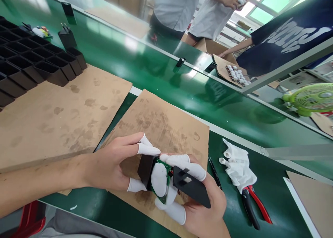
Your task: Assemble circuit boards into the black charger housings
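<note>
1. Head view: the left hand (pixel 111 163) pinches a black case (pixel 145 170) between its thumb and fingers, tipped with white finger covers (pixel 135 185).
2. The right hand (pixel 203 217), similarly covered, pinches a green circuit board (pixel 163 198) bearing a white lump (pixel 158 179), at the case's mouth; how deep it sits cannot be told.
3. A black plate (pixel 192 189) with prongs rests against the right fingers.
4. All are above a cardboard sheet (pixel 166 116) on the green table (pixel 270 182).
5. Rightward, pliers (pixel 249 205) touch crumpled white cloth (pixel 240 165).
</note>
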A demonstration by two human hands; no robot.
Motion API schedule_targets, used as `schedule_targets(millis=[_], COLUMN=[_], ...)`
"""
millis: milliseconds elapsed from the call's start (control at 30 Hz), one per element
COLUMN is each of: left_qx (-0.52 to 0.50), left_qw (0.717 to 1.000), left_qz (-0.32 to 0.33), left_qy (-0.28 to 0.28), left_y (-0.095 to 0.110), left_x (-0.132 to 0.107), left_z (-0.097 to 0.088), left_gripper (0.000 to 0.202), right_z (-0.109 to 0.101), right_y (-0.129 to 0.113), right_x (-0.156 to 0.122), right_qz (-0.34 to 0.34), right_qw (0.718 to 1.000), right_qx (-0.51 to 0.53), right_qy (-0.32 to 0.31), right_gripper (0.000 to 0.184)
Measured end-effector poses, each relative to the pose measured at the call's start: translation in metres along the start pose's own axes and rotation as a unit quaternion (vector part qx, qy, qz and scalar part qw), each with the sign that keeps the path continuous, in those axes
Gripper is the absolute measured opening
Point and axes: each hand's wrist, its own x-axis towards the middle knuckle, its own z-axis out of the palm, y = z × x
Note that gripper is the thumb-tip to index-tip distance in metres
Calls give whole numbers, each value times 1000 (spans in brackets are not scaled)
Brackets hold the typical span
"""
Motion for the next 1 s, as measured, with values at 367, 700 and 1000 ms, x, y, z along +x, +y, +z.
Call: schedule_targets(millis=[367, 700, 1000], left_qx=[20, 30, 14], left_qw=[1000, 1000, 1000], left_qz=[-3, -2, -12], left_qy=[4, -9, -2], left_y=[0, 2, 0], left_x=[-1, 0, 0], left_z=[0, -2, 2], left_gripper=[63, 63, 55], right_z=[-1, -2, -3], right_y=[5, 2, 4], right_x=[-2, -3, -1], right_qz=[-27, 11, 15], right_qw=[1000, 999, 999], right_qx=[-10, -31, -22], right_qy=[-10, -23, -39], right_gripper=[75, 69, 69])
